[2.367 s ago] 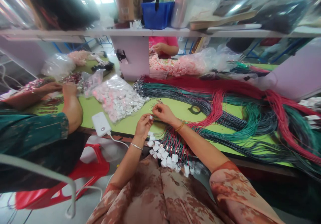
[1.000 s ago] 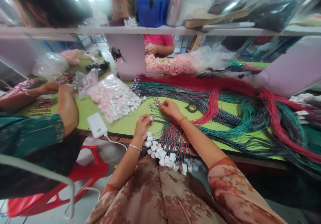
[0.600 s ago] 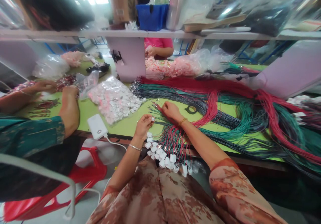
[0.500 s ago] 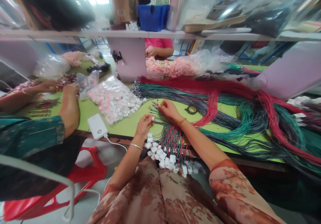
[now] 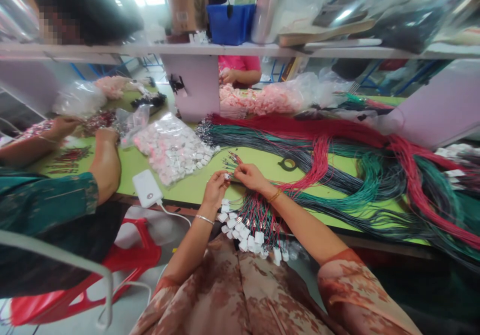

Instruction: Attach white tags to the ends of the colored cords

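My left hand (image 5: 215, 187) pinches a small white connector (image 5: 227, 176) over the front of the green table. Close beside it on the right, my right hand (image 5: 250, 176) has its fingers closed on a thin wire end at the connector. Just beyond my hands lie loose wire ends (image 5: 233, 159). Below them, a bunch of red and green wires (image 5: 258, 207) with several white connectors (image 5: 243, 232) hangs over the table edge. Long red wires (image 5: 300, 126) and dark wires (image 5: 270, 147) stretch across the table to the right.
A bag of white connectors (image 5: 172, 150), a white power bank (image 5: 147, 189) and a black tape roll (image 5: 288, 163) lie on the table (image 5: 187, 195). At the left a co-worker's arms (image 5: 107, 162) reach over it. A shelf (image 5: 150, 50) crosses above; a red stool (image 5: 131, 255) stands lower left.
My right hand has moved down and toward my left hand, from the loose wire ends to the connector. The left hand still pinches the connector.
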Tool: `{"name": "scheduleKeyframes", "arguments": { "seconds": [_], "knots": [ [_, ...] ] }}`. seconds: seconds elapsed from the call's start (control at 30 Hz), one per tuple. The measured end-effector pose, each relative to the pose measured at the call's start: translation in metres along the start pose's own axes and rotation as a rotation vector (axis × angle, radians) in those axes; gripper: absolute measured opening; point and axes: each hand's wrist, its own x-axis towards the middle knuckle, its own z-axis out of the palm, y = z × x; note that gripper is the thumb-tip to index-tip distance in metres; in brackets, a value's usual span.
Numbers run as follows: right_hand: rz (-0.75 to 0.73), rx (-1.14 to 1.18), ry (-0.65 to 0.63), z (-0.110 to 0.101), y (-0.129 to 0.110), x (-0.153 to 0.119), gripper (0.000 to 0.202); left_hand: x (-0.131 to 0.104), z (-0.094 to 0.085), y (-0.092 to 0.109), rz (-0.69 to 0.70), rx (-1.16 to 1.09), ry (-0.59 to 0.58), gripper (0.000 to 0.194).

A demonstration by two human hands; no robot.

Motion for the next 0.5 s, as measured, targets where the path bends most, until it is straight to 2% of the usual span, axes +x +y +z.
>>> {"name": "scheduleKeyframes", "arguments": {
  "seconds": [0.27,0.5],
  "knots": [
    [0.000,0.022,-0.003,0.0030,0.0010,-0.0050,0.022,0.0005,-0.0034,-0.0019,0.000,0.002,-0.005,0.023],
    [0.019,0.000,-0.009,0.0063,0.0004,-0.0055,0.021,-0.0016,0.0012,-0.0010,0.018,0.053,0.020,0.027]
  ]
}}
